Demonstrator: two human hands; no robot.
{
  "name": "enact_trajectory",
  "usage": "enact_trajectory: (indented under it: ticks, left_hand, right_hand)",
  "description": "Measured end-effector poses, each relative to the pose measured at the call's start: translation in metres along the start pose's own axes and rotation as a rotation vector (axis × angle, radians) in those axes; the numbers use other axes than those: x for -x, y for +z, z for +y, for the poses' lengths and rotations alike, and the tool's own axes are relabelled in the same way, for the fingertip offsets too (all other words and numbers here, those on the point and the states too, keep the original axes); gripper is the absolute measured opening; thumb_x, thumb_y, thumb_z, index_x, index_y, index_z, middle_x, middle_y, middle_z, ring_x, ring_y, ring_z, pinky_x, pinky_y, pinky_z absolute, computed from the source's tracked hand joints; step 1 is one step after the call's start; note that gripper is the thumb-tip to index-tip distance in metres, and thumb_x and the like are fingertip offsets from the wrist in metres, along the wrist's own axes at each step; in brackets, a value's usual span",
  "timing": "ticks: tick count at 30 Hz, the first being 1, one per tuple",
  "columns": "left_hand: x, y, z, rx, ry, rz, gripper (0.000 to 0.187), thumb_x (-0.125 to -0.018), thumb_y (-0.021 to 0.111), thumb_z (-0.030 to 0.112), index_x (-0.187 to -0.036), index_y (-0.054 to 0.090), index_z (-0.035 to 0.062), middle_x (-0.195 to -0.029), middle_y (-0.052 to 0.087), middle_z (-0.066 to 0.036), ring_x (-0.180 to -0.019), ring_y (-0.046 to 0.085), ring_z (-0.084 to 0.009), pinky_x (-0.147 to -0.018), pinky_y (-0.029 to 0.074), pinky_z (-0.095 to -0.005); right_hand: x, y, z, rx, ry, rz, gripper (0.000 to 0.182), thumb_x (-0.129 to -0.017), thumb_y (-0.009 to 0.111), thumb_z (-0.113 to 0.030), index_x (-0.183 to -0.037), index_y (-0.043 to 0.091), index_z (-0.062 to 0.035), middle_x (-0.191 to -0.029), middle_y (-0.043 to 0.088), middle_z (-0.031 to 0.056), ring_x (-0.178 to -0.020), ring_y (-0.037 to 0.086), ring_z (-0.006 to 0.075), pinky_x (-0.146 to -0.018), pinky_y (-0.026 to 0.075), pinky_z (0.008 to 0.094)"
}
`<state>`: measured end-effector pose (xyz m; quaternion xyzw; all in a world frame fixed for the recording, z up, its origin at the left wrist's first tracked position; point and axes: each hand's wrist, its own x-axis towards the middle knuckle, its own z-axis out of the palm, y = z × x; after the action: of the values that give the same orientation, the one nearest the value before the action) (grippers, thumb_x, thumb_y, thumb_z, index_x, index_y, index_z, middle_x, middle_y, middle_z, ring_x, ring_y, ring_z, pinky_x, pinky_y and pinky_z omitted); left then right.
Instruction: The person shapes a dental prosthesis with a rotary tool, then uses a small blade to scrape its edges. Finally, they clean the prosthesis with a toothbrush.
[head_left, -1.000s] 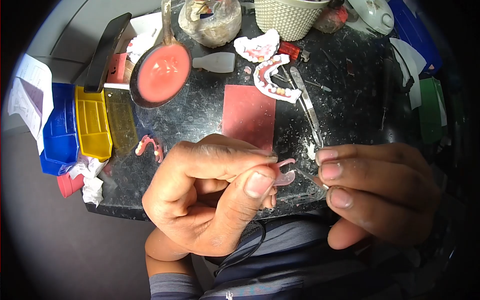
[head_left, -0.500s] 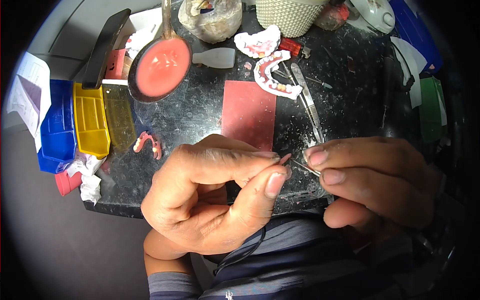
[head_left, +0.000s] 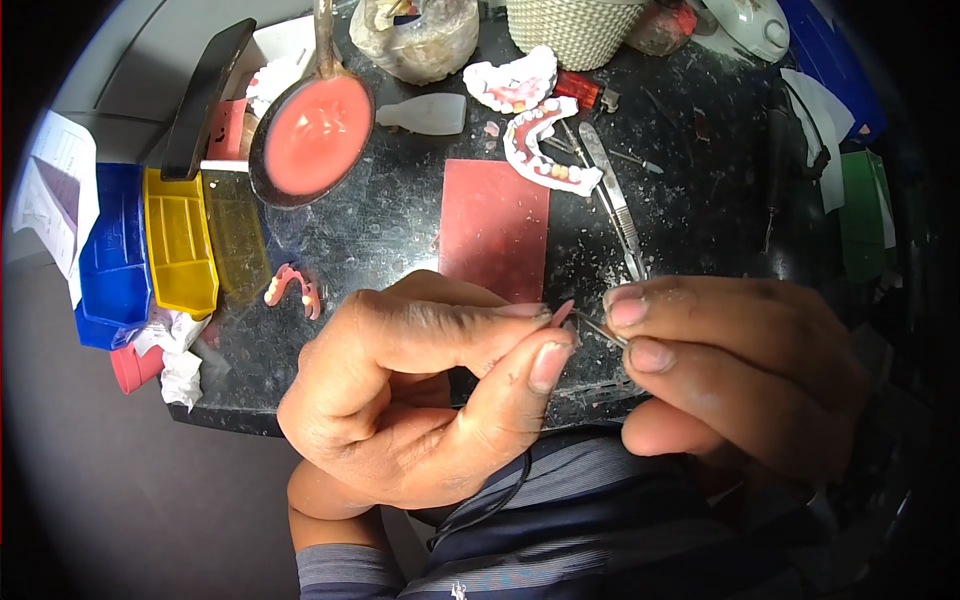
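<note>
— Pink wax, a thin curved piece (head_left: 563,313), is pinched between thumb and forefinger of the left hand (head_left: 420,385), just above the near edge of the dark worktop (head_left: 400,215). Only its tip is seen past the fingertips.

— And the right hand (head_left: 735,375)?

— It is closed around a fine metal instrument (head_left: 598,330), held between thumb and the first two fingers; the point is laid against the pink piece. Whether a blade or a probe is held cannot be told.

— How should the step be done well?

— It is judged that short, light strokes are best, because the piece looks thin and could be bent or cracked. The two hands should be braced together, so that the point is not allowed to slip toward the left thumb.

— What is lying around?

— A red wax sheet (head_left: 494,228) is placed just behind the hands. Farther back, a denture set-up with teeth (head_left: 545,152) and tweezers (head_left: 612,205) are seen, and at the left a ladle of pink wax (head_left: 311,133). A small pink partial denture (head_left: 290,287) is left near the yellow tray (head_left: 180,240).
</note>
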<state>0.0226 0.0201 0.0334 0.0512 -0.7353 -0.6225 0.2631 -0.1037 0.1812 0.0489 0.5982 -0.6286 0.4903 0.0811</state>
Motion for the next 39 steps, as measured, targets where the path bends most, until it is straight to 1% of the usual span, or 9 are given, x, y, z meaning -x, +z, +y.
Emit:
enact_trajectory:
  ticks: [5, 10, 11, 16, 18, 20, 26, 35, 39]
  left_hand:
    - [0.002, 0.002, 0.004, -0.010, -0.066, 0.042, 0.020, -0.089, 0.071, 0.007, -0.094, 0.054, -0.0011, -0.082, 0.063, -0.015, -0.057, 0.058, -0.0114, -0.050, 0.049, -0.0223]
    - [0.001, 0.000, 0.002, -0.252, 0.131, -0.035, 0.018, -0.089, 0.070, 0.005, -0.095, 0.054, -0.0009, -0.084, 0.064, -0.016, -0.063, 0.060, -0.0124, -0.058, 0.051, -0.0233]
    - [0.003, 0.003, 0.002, -0.123, 0.104, 0.040, 0.022, -0.078, 0.076, -0.010, -0.095, 0.062, -0.0078, -0.086, 0.069, -0.019, -0.075, 0.070, -0.0191, -0.064, 0.056, -0.0252]
    - [0.006, 0.005, 0.006, -0.193, 0.128, 0.057, 0.021, -0.079, 0.075, -0.010, -0.096, 0.062, -0.0067, -0.088, 0.068, -0.020, -0.076, 0.071, -0.0203, -0.068, 0.059, -0.0270]
    - [0.006, 0.005, 0.003, -0.154, 0.072, 0.062, 0.017, -0.094, 0.063, 0.008, -0.100, 0.049, 0.0003, -0.085, 0.059, -0.016, -0.057, 0.060, -0.0157, -0.053, 0.054, -0.0290]
    - [0.003, 0.008, 0.003, 0.002, 0.009, 0.118, 0.017, -0.095, 0.062, 0.010, -0.099, 0.048, 0.0007, -0.084, 0.058, -0.015, -0.058, 0.059, -0.0161, -0.045, 0.054, -0.0297]
    - [-0.005, 0.004, 0.005, 0.267, -0.122, 0.112, 0.018, -0.096, 0.062, 0.012, -0.099, 0.048, 0.0007, -0.086, 0.059, -0.017, -0.057, 0.059, -0.0174, -0.044, 0.053, -0.0296]
    - [-0.006, 0.001, -0.005, 0.371, -0.077, 0.051, 0.020, -0.097, 0.061, 0.015, -0.107, 0.048, 0.0019, -0.086, 0.058, -0.017, -0.055, 0.060, -0.0207, -0.043, 0.053, -0.0298]
    - [-0.005, 0.001, -0.008, 0.372, -0.050, 0.032, 0.020, -0.098, 0.060, 0.016, -0.109, 0.048, 0.0035, -0.088, 0.057, -0.018, -0.058, 0.062, -0.0228, -0.045, 0.055, -0.0318]
  right_hand:
    - [0.000, -0.003, -0.002, 0.069, -0.019, -0.072, 0.026, -0.086, 0.072, -0.017, -0.097, 0.062, 0.0041, -0.091, 0.069, 0.0196, -0.075, 0.072, 0.0270, -0.063, 0.061, 0.0303]
    - [-0.003, -0.007, -0.005, 0.017, 0.075, -0.088, 0.022, -0.081, 0.076, -0.008, -0.095, 0.064, 0.0040, -0.085, 0.070, 0.0201, -0.074, 0.072, 0.0263, -0.064, 0.059, 0.0295]
    - [-0.003, -0.008, -0.005, 0.006, 0.083, -0.108, 0.018, -0.080, 0.076, -0.004, -0.092, 0.065, 0.0041, -0.083, 0.070, 0.0201, -0.073, 0.072, 0.0258, -0.064, 0.059, 0.0294]
    - [-0.001, -0.003, -0.002, -0.006, 0.213, -0.158, 0.011, -0.078, 0.073, 0.003, -0.086, 0.066, 0.0052, -0.082, 0.071, 0.0192, -0.073, 0.072, 0.0255, -0.064, 0.058, 0.0296]
    - [-0.001, -0.001, 0.000, -0.014, 0.271, -0.176, 0.009, -0.078, 0.072, 0.005, -0.085, 0.066, 0.0052, -0.082, 0.070, 0.0183, -0.073, 0.072, 0.0257, -0.065, 0.058, 0.0299]
    - [-0.003, 0.001, 0.001, -0.069, 0.368, -0.063, 0.011, -0.077, 0.073, 0.005, -0.086, 0.067, 0.0038, -0.081, 0.070, 0.0173, -0.074, 0.072, 0.0257, -0.066, 0.058, 0.0301]
    - [-0.008, -0.010, 0.004, -0.039, 0.394, -0.047, 0.009, -0.085, 0.066, -0.002, -0.091, 0.067, 0.0042, -0.083, 0.069, 0.0173, -0.078, 0.070, 0.0234, -0.069, 0.057, 0.0313]
    - [-0.002, -0.018, 0.003, -0.135, 0.329, 0.150, 0.035, -0.097, 0.061, -0.033, -0.099, 0.054, 0.0016, -0.074, 0.064, 0.0165, -0.068, 0.065, 0.0213, -0.063, 0.056, 0.0306]
    - [0.005, -0.029, -0.009, -0.243, 0.535, 0.209, 0.041, -0.097, 0.058, -0.040, -0.098, 0.047, -0.0006, -0.071, 0.064, 0.0169, -0.058, 0.063, 0.0210, -0.057, 0.055, 0.0300]
